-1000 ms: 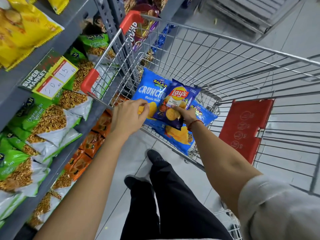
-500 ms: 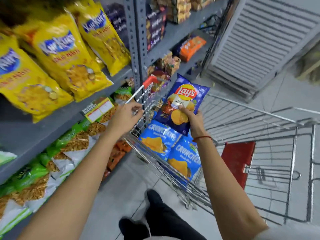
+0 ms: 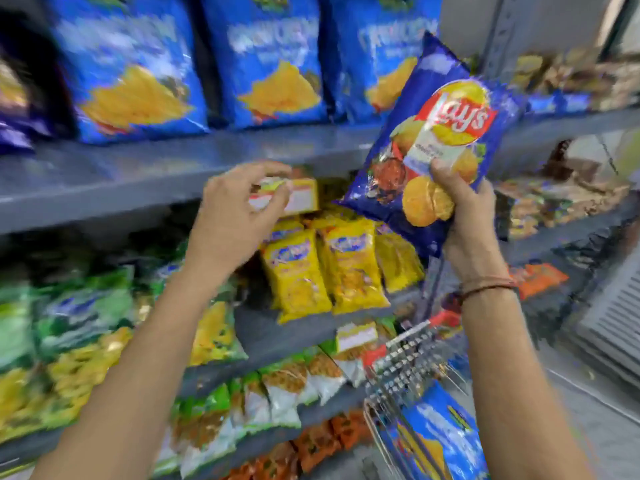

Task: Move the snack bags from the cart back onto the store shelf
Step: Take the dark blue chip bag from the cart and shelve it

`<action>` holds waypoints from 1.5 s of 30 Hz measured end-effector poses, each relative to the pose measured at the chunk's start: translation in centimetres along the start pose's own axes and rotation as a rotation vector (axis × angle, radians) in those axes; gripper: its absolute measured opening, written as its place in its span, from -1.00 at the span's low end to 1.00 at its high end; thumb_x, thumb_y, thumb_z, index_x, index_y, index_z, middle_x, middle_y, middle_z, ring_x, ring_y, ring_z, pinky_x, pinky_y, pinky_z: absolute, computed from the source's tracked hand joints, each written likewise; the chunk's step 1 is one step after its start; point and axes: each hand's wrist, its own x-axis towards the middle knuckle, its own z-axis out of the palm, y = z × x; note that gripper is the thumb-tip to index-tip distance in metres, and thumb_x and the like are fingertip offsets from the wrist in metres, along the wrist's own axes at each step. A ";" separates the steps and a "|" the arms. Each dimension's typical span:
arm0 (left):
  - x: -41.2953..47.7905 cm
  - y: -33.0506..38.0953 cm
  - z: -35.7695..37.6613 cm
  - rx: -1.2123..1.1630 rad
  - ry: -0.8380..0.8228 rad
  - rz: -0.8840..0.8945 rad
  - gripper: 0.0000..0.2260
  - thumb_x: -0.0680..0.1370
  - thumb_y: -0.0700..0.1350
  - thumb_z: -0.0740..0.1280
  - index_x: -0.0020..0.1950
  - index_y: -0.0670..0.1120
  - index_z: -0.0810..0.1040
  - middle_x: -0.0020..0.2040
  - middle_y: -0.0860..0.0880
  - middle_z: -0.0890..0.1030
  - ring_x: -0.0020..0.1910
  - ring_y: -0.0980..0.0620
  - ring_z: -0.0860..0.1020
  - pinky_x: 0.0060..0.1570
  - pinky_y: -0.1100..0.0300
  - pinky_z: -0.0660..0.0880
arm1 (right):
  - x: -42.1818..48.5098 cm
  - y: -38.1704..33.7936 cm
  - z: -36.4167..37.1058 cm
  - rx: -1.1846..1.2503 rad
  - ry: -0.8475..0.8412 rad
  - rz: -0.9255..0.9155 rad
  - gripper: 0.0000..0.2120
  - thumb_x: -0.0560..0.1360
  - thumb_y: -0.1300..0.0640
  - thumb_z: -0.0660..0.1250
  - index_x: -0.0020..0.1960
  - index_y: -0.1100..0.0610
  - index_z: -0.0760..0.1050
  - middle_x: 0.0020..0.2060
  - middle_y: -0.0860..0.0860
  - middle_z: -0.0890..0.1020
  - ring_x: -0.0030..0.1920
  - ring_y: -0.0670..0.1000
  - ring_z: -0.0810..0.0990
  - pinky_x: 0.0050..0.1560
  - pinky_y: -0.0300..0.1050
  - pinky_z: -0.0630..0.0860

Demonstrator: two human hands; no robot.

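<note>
Raised from above the cart (image 3: 412, 372), the Lay's bag (image 3: 433, 140) now sits at the upper shelf's (image 3: 173, 168) front edge, right hand (image 3: 464, 220) clasping its bottom; left hand (image 3: 239, 209) half-curled, empty. Behind, blurred blue bags (image 3: 270, 60).

The grey shelf unit (image 3: 180, 164) carries goods on several boards. On the top board, three large blue bags (image 3: 263, 60) stand upright side by side, close to the front edge; a darker bag (image 3: 17, 109) sits at the left end. A price tag (image 3: 301, 199) hangs on that board's front edge. On the board below, yellow bags (image 3: 325, 268) lean forward over the front edge, and green bags (image 3: 69, 317) fill the left part, blurred. Another tag (image 3: 356, 336) hangs on this board's edge. Lower, green-and-white bags (image 3: 277, 393) lie in a row, and orange bags (image 3: 318, 441) lie on the lowest board. A cart (image 3: 405, 368) stands on the floor (image 3: 606, 427) by the unit's right end.
</note>
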 end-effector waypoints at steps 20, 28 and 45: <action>-6.6 -12.0 -25.4 0.838 0.068 -0.510 -0.52 0.55 0.17 0.12 0.23 -0.16 0.50 0.18 -0.16 0.60 0.18 -0.12 0.52 0.13 0.02 0.41 | -4.6 7.8 37.7 0.014 -0.654 0.003 -0.71 0.32 0.20 0.54 -0.04 0.02 0.54 -0.23 -0.21 0.69 -0.24 -0.29 0.66 -0.28 -0.42 0.54; -7.6 -13.1 -25.3 0.880 0.091 -0.409 -0.57 0.55 0.13 0.15 0.22 -0.14 0.53 0.19 -0.09 0.61 0.19 -0.04 0.53 0.22 0.05 0.39 | -7.5 12.9 44.1 -0.190 -0.767 0.030 -0.34 0.29 0.10 0.57 0.31 0.21 0.42 0.19 0.16 0.62 0.20 0.15 0.59 0.25 0.19 0.50; -8.1 -13.8 -24.7 0.865 0.199 -0.388 -0.50 0.52 0.18 0.08 0.13 -0.15 0.58 0.08 -0.10 0.66 0.09 -0.07 0.58 0.17 0.03 0.41 | -7.6 14.7 44.6 -0.347 -0.725 -0.044 -0.23 0.27 -0.25 0.47 0.34 0.07 0.33 0.07 -0.06 0.61 0.14 0.03 0.59 0.21 0.08 0.53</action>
